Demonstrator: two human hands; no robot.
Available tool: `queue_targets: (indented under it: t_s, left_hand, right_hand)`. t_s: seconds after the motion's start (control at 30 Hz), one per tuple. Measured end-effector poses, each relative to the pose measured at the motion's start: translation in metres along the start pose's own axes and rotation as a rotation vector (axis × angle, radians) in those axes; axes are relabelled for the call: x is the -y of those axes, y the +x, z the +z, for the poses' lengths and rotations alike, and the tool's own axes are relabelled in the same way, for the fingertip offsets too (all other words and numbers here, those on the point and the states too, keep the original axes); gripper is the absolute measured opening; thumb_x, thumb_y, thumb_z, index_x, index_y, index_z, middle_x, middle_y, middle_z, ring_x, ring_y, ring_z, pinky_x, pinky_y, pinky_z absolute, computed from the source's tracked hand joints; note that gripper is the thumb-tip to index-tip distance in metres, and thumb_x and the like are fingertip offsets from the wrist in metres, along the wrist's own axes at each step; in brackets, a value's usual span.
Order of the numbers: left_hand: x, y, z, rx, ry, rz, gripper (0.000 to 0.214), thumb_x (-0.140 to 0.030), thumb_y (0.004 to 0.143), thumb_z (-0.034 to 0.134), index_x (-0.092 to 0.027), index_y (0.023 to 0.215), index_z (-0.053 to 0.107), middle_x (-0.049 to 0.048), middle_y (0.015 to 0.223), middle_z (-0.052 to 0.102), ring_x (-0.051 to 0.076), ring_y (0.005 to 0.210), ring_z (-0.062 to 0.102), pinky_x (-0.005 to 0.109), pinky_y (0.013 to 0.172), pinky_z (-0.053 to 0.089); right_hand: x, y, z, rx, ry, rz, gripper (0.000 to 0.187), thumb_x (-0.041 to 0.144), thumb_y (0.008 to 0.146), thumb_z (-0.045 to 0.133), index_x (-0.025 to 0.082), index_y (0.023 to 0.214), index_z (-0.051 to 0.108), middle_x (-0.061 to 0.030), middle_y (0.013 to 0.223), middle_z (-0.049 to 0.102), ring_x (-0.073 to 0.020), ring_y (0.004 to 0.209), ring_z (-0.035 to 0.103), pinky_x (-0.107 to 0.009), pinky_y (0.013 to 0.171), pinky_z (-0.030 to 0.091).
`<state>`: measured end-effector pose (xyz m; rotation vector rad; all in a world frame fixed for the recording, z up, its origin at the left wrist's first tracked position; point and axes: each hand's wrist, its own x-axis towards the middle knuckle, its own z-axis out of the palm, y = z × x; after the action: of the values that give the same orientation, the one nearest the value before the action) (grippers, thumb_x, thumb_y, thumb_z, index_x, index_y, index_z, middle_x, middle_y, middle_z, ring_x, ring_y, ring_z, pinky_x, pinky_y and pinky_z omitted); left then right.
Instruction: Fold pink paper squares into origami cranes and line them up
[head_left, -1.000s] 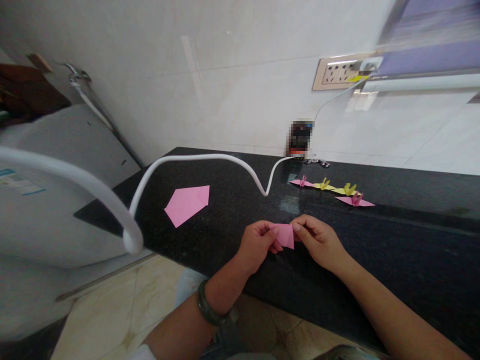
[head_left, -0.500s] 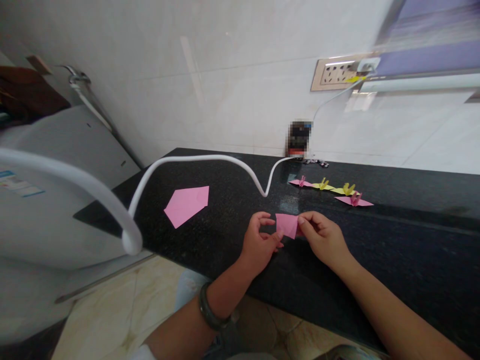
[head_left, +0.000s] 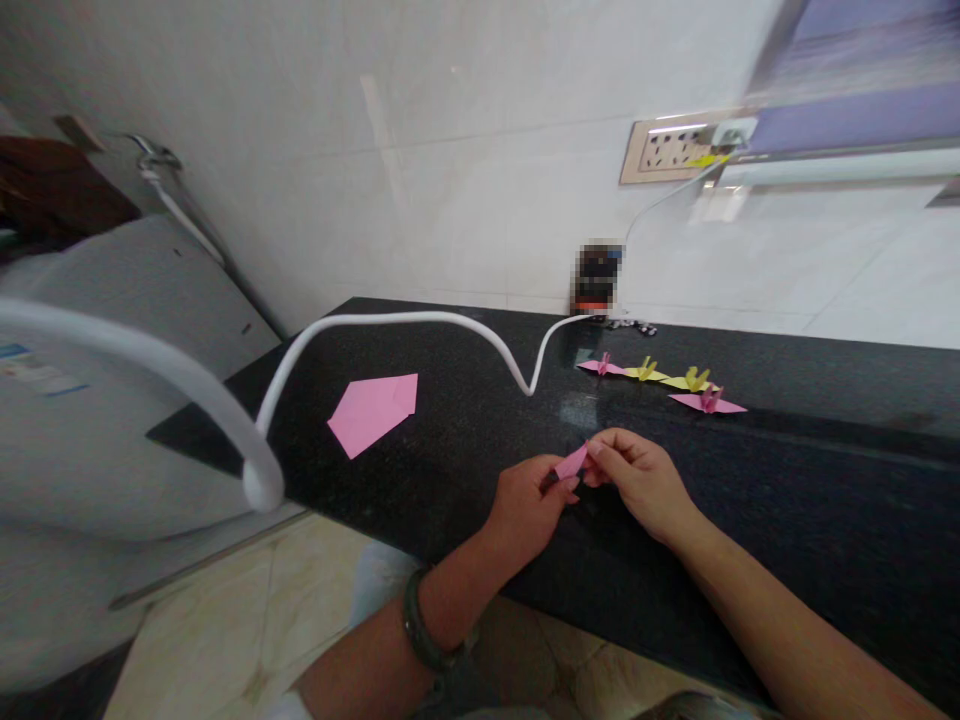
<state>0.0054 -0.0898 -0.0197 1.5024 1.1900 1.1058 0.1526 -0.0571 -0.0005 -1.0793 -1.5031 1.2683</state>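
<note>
Between my two hands is a small piece of pink paper [head_left: 572, 463], folded to a narrow, slanting shape above the dark countertop [head_left: 465, 400]. My left hand [head_left: 531, 500] pinches its lower left end between thumb and fingers. At the upper right end, the thumb and fingertips of my right hand [head_left: 637, 475] are closed on it. Fingers cover part of the paper's edges. Beyond my right hand stand folded paper cranes in a row: a pink crane [head_left: 602, 366], two yellow ones, and a nearer pink crane [head_left: 709, 402].
More pink paper [head_left: 375, 412] lies flat on the left of the counter. A white bendable stand arm [head_left: 420, 317] curves across from the left to a pixelated dark object [head_left: 598, 278] by the wall. A socket panel [head_left: 667, 150] with a cable is on the wall.
The pink paper went from a flat, open square to a narrow folded shape. My left hand's spread fingers have closed on it, and both hands are nearer each other.
</note>
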Motion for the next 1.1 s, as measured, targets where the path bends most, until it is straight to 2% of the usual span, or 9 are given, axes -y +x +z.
queue_targets:
  t_s: [0.17,0.27,0.43,0.6,0.7,0.8,0.9,1.1]
  left_hand:
    - [-0.002,0.003,0.000,0.040,-0.209,-0.056,0.021,-0.021,0.070,0.053,-0.015,0.090,0.058,0.0057,0.084,0.063,0.016,0.074,0.059,0.023,0.059,0.044]
    - [-0.005,0.006,-0.002,0.020,-0.291,-0.071,0.022,-0.017,0.067,0.056,-0.014,0.089,0.058,0.0065,0.087,0.064,0.016,0.077,0.059,0.022,0.060,0.044]
    - [-0.007,0.007,-0.006,-0.045,-0.340,-0.141,0.022,-0.025,0.067,0.058,-0.012,0.085,0.060,0.0068,0.078,0.064,0.015,0.072,0.060,0.022,0.058,0.045]
    - [-0.009,0.007,-0.008,-0.025,-0.407,-0.166,0.033,-0.038,0.072,0.052,-0.010,0.088,0.060,0.0087,0.081,0.063,0.015,0.072,0.060,0.026,0.063,0.048]
    - [-0.010,0.006,-0.008,-0.011,-0.471,-0.181,0.034,-0.039,0.073,0.051,-0.010,0.085,0.061,0.0076,0.078,0.062,0.014,0.070,0.059,0.028,0.068,0.048]
    - [-0.011,0.005,-0.007,0.014,-0.497,-0.180,0.031,-0.037,0.071,0.054,-0.010,0.085,0.061,0.0070,0.079,0.062,0.013,0.072,0.059,0.028,0.070,0.047]
    - [-0.012,0.005,-0.007,0.020,-0.474,-0.164,0.030,-0.033,0.068,0.058,-0.012,0.090,0.061,0.0074,0.083,0.063,0.014,0.077,0.059,0.024,0.067,0.046]
    - [-0.011,0.007,-0.009,-0.016,-0.456,-0.189,0.028,-0.030,0.069,0.058,-0.012,0.090,0.061,0.0069,0.079,0.064,0.013,0.073,0.059,0.021,0.063,0.045]
  right_hand:
    - [-0.002,0.000,0.000,0.044,-0.008,-0.034,0.022,0.035,0.078,0.048,0.015,0.076,0.057,-0.0008,0.060,0.056,-0.0100,0.054,0.052,-0.023,0.053,0.042]
    - [-0.002,-0.001,-0.001,0.068,-0.010,-0.053,0.021,0.033,0.077,0.049,0.016,0.084,0.058,-0.0018,0.065,0.058,-0.0107,0.057,0.052,-0.024,0.054,0.043]
    - [0.000,-0.002,-0.001,0.107,-0.195,-0.162,0.021,0.030,0.077,0.049,0.018,0.090,0.059,-0.0033,0.076,0.058,-0.0125,0.064,0.052,-0.026,0.057,0.044]
    - [-0.004,-0.004,0.005,0.028,-0.349,-0.230,0.026,0.026,0.074,0.051,0.019,0.099,0.053,-0.0024,0.075,0.055,-0.0128,0.064,0.052,-0.025,0.056,0.044]
    - [-0.005,-0.005,0.007,-0.040,-0.431,-0.259,0.036,0.025,0.069,0.057,0.019,0.104,0.049,-0.0015,0.074,0.052,-0.0119,0.059,0.050,-0.024,0.052,0.043]
    - [-0.003,-0.006,0.006,-0.090,-0.485,-0.294,0.038,0.023,0.067,0.058,0.019,0.103,0.048,-0.0030,0.079,0.051,-0.0120,0.060,0.050,-0.025,0.052,0.044]
    - [-0.002,-0.005,0.005,-0.090,-0.477,-0.286,0.029,0.022,0.072,0.052,0.020,0.101,0.050,-0.0042,0.083,0.053,-0.0134,0.066,0.052,-0.025,0.055,0.045]
    - [-0.011,-0.002,0.004,-0.080,-0.264,-0.208,0.023,0.023,0.076,0.047,0.019,0.099,0.049,-0.0029,0.078,0.056,-0.0135,0.067,0.055,-0.026,0.060,0.046]
